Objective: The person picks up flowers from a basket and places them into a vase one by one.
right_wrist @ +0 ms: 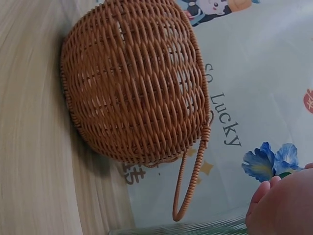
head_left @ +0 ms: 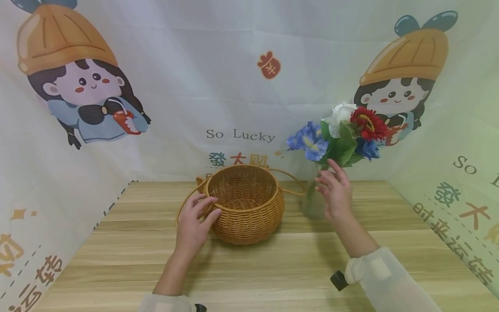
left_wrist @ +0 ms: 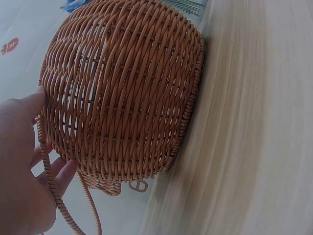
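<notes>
A brown wicker basket (head_left: pixel 249 225) with a round open top stands upright on the table. My left hand (head_left: pixel 195 223) holds its left rim, the thumb at the front and the other fingers by the edge. In the left wrist view, that hand (left_wrist: pixel 22 161) lies against the wicker wall, with one looped handle (left_wrist: pixel 51 181) running across it. To the right stands a clear vase (head_left: pixel 310 201) of artificial flowers (head_left: pixel 339 134) in blue, white and red. My right hand (head_left: pixel 336 195) is beside the vase's upper part, fingers loosely bent; contact is hard to tell.
The basket's other handle (head_left: pixel 298 184) sticks out toward the vase. A wooden table (head_left: pixel 249 281) lies beneath both. Printed cloth (head_left: pixel 187 78) with cartoon figures and lettering hangs behind and at both sides.
</notes>
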Available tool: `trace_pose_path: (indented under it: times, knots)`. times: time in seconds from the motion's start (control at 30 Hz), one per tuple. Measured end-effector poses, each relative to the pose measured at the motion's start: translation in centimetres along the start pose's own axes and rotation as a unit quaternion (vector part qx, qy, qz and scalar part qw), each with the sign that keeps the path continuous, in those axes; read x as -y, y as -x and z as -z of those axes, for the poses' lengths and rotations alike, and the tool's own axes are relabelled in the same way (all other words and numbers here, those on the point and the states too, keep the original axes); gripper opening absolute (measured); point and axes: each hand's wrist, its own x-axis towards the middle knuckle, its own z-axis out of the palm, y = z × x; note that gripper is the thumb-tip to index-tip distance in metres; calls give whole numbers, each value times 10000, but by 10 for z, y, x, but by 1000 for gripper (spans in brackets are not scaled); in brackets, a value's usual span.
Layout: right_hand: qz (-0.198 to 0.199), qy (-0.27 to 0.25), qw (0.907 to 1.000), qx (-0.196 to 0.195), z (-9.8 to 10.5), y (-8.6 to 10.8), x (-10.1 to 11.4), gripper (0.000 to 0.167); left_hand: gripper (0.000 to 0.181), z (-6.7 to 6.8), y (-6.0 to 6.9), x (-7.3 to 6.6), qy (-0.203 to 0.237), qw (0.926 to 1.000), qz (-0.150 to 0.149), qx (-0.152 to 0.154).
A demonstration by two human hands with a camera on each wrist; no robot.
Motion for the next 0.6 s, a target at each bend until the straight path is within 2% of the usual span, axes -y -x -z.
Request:
trace_pose_path:
  times: [0.2,0.37,0.6]
  knots:
    - [118,218,9997,-41,0,3,-2,47,26,0,0,0,-34,10000,-61,-25]
    - [159,553,9983,17,2,6,-7,46,26,1,1,0,-14,10000,7,18]
    - [566,1192,9912,117,10,6,-16,42,27,1,0,-2,30,10000,38,27]
